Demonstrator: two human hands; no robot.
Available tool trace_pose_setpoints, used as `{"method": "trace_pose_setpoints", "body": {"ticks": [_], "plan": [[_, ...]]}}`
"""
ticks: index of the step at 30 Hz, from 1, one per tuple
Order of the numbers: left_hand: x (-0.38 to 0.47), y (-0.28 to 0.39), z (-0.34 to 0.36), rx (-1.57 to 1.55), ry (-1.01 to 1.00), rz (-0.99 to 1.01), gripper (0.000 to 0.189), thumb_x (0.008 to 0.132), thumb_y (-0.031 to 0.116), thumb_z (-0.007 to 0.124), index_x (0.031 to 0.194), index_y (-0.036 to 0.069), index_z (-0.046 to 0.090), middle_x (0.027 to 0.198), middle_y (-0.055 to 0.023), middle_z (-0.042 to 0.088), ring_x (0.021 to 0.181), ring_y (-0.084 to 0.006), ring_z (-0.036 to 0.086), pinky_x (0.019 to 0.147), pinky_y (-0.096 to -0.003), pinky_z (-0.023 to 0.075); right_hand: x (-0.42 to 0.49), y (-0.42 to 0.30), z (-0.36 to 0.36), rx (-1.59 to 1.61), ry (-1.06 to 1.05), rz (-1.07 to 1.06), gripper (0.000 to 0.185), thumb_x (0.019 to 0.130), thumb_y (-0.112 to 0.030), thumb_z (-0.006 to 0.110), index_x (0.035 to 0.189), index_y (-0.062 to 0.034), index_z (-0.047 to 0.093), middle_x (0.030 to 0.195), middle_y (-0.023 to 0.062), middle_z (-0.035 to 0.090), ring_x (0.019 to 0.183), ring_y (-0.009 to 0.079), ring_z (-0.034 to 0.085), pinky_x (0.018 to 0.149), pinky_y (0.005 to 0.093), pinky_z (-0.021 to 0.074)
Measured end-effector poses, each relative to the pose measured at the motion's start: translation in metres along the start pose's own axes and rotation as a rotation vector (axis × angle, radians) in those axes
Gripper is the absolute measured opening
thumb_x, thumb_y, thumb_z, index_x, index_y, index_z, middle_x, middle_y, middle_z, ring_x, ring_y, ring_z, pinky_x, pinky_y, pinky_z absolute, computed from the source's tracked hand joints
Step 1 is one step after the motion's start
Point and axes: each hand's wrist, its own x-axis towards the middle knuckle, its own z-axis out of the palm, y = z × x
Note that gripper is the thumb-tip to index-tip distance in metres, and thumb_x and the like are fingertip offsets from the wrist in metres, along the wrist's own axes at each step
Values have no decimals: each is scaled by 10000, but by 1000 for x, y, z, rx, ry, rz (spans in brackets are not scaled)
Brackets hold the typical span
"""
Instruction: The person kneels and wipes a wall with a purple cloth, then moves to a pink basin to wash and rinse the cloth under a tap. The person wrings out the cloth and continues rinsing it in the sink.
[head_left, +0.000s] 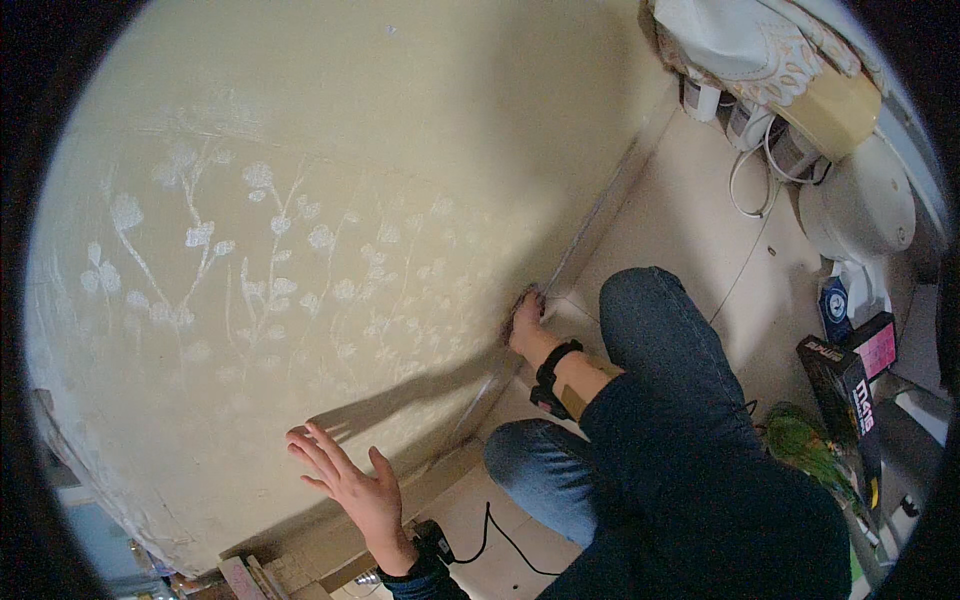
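Observation:
My left hand (352, 491) is raised before a cream wall (420, 97) with its fingers spread, and it holds nothing. Its shadow meets the fingertips, though contact with the wall is unclear. Pale painted flowers (199, 236) branch across the wall's surface. My right hand (527, 321) reaches down to the foot of the wall, beside the skirting (600, 210). Its fingers are curled and in shadow; whether they grip something cannot be made out. A black strap (559, 364) circles the right wrist, and a black device (433, 541) with a cable sits by the left one.
My bent knees (652, 315) are close to the wall over the tiled floor (675, 217). A green parrot (802, 442) is behind me, next to a black box (844, 397). A white round container (859, 199) and a yellow container (836, 105) stand at right. Books (251, 577) lie lower left.

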Motion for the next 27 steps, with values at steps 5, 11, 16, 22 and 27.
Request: {"method": "trace_pose_setpoints", "body": {"ticks": [5, 11, 16, 22, 27], "plan": [[3, -2, 4, -16, 10, 9, 906, 742, 114, 611, 1467, 79, 69, 1515, -198, 34, 1390, -404, 16, 1049, -627, 103, -34, 32, 34, -255, 152, -21, 698, 942, -514, 307, 1458, -103, 76, 1476, 105, 245, 1327, 308, 273, 1067, 432, 272], [4, -5, 8, 6, -13, 0, 945, 716, 117, 628, 1467, 75, 56, 1508, -222, 25, 1388, -414, 4, 1060, -610, 91, 24, 59, 6, -601, 476, -597, 693, 916, -535, 369, 1441, -148, 135, 1481, 70, 207, 1291, 291, 304, 1052, 469, 258], [5, -3, 11, -16, 12, 37, 949, 710, 117, 629, 1464, 61, 54, 1505, -233, 25, 1382, -431, -14, 1062, -604, 100, 50, -6, -46, -89, 129, -107, 569, 957, -458, 332, 1389, -92, 280, 1407, 76, 335, 1239, 286, 365, 1034, 435, 301], [3, 1, 8, -41, -7, -5, 967, 688, 115, 650, 1457, 36, 69, 1501, -244, 28, 1377, -444, -17, 1058, -605, 112, -52, -15, 10, -214, 159, -12, 313, 967, -247, 345, 1183, -68, 483, 1143, 79, 522, 1073, 275, 502, 920, 461, 421], [3, 1, 10, -205, 21, -35, 961, 687, 100, 659, 1459, 53, 89, 1508, -219, 36, 1385, -421, 2, 1068, -593, 104, -118, -16, 35, -179, -190, 257, 296, 929, -225, 393, 1065, -22, 559, 970, 94, 604, 889, 237, 586, 819, 411, 481]]}}
